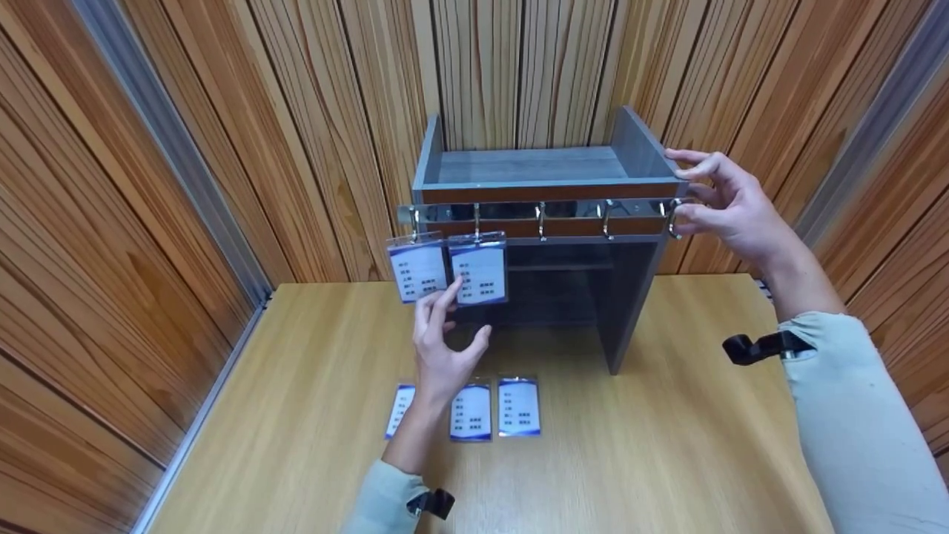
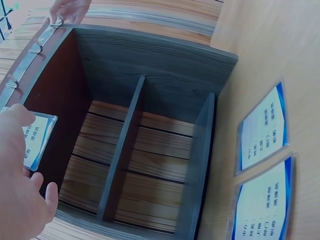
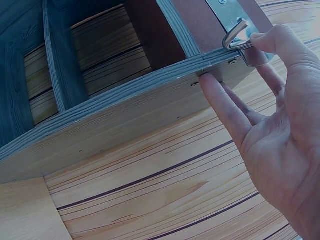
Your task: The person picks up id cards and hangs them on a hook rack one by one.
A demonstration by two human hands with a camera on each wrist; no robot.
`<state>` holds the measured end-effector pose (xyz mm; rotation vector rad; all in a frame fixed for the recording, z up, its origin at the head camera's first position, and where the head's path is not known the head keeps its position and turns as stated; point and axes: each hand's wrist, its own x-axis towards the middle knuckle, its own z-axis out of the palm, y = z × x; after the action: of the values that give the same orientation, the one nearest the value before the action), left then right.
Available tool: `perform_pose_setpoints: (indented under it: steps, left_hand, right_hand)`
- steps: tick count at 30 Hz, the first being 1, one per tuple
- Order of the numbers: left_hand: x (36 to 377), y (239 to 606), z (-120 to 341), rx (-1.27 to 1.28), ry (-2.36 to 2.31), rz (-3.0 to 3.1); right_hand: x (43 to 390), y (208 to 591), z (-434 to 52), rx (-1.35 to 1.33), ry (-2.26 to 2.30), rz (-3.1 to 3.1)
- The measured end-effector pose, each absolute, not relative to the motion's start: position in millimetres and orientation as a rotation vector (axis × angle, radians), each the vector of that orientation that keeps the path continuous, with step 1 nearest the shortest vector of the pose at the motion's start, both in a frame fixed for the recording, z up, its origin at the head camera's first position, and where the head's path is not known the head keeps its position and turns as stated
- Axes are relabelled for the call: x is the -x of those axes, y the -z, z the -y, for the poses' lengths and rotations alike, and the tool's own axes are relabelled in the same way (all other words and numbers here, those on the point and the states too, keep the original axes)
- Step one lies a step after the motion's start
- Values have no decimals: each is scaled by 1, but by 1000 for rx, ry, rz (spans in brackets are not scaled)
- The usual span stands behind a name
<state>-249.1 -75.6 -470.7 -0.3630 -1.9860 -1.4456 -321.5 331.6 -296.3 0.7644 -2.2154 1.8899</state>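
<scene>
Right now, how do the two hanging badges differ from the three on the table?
The hanging badges dangle upright from hooks on the shelf; the table badges lie flat in a row. The left hand touches a hanging badge; the table badges lie untouched. All look alike: white cards, blue edges, clear sleeves.

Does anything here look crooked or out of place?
Nothing is damaged or spilled. Only the two hanging badges look untidy: they overlap and tilt slightly on their hooks. The left hand touches them, the right hand steadies the shelf, and three badges lie on the table.
</scene>
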Motion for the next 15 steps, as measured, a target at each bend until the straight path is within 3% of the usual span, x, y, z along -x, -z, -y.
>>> perform_pose_setpoints:
  steps: [15]
  left_hand:
    - [243, 495, 92, 395, 1366, 2054]
  right_hand:
    - [322, 297, -329, -808, -1888, 2174]
